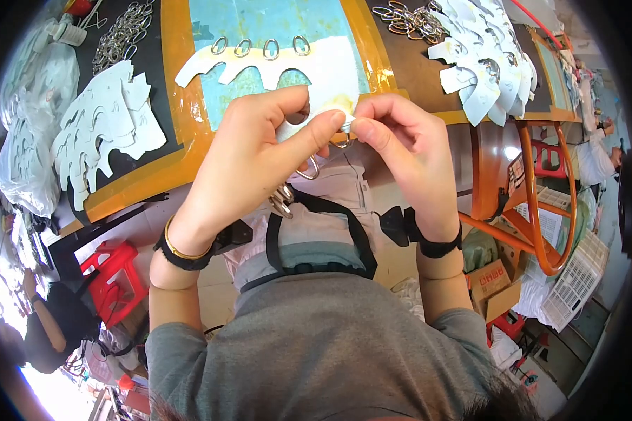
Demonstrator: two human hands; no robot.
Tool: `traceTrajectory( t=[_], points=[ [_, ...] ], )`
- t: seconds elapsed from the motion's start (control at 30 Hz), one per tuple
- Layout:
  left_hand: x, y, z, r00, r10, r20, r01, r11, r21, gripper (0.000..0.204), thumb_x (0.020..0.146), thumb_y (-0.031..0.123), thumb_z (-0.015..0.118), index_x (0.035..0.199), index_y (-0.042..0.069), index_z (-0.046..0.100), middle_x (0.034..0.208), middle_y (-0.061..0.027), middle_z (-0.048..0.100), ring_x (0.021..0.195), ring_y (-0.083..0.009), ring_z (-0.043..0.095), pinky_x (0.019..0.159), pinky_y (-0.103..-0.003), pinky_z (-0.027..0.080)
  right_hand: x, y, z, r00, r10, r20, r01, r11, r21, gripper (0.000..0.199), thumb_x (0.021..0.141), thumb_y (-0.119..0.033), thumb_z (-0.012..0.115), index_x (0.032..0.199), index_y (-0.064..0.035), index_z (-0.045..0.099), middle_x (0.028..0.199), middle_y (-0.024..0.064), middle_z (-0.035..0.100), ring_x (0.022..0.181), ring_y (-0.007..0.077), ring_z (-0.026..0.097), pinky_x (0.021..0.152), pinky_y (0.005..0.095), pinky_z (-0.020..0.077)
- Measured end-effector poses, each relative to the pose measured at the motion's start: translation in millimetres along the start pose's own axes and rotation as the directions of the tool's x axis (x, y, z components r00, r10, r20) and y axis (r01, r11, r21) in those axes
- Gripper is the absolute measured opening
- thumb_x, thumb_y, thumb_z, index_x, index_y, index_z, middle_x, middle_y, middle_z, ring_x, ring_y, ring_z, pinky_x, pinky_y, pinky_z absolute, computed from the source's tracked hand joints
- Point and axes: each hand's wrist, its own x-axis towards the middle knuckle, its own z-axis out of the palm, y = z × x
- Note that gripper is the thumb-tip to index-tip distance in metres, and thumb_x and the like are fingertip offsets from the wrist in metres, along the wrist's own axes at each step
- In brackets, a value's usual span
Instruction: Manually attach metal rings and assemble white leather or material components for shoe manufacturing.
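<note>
The left hand (249,158) and the right hand (400,144) met at the near edge of the work surface (175,91), which was covered with a turquoise mat and bordered in orange-brown tape. Between them lay the flat white cut-out sheet with scalloped tabs (316,70), spread across the mat with its far tabs pointing away from the person. The left fingers (309,130) were pinched narrowly on the near edge of that sheet, and the right fingers (369,126) were closed tight against the same spot, touching the left fingertips. Several oval silver metal rings (282,200) hung bunched in the lower part of the left hand, and one more ring (309,170) curved out just below the thumb. Four rings of the same kind (260,48) sat in a row on the far tabs of the sheet. To the left on the dark part of the surface lay a loose stack of white cut-out pieces (105,119), with a heap of loose silver rings (123,31) beyond it. To the right stood another stack of white pieces already fitted with rings (488,63), next to a second pile of rings (407,17). Each wrist wore a black strap. A red plastic stool (112,277) stood on the floor at lower left, and an orange metal frame (537,203) at right.
</note>
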Motion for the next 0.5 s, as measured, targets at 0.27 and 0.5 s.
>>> traceTrajectory(
  t=[0.27, 0.5],
  points=[
    [2.6, -6.0, 0.6, 0.998, 0.055, -0.014, -0.054, 0.996, 0.075, 0.029, 0.085, 0.022, 0.061, 0.071, -0.003, 0.053, 0.059, -0.0021, 0.053, 0.056, -0.0035, 0.048, 0.047, -0.022, 0.040, 1.3, 12.4, 2.9, 0.987, -0.142, -0.080, 0.124, 0.971, -0.203, 0.011, 0.082, -0.007, 0.061, 0.083, 0.0034, 0.058, 0.078, 0.0036, 0.059, 0.071, 0.0080, 0.053, 0.067, 0.0222, 0.0436],
    [3.5, -3.6, -6.7, 0.985, -0.081, 0.153, 0.073, 0.996, 0.056, 0.026, 0.082, 0.017, 0.064, 0.098, -0.003, 0.061, 0.083, -0.0011, 0.062, 0.073, -0.0033, 0.053, 0.062, -0.019, 0.042, 3.7, 11.0, 1.3, 0.997, -0.015, -0.073, 0.006, 0.991, -0.133, 0.008, 0.081, -0.004, 0.062, 0.082, 0.0028, 0.058, 0.078, 0.0038, 0.060, 0.073, 0.0079, 0.054, 0.067, 0.0215, 0.0446]
  ],
)
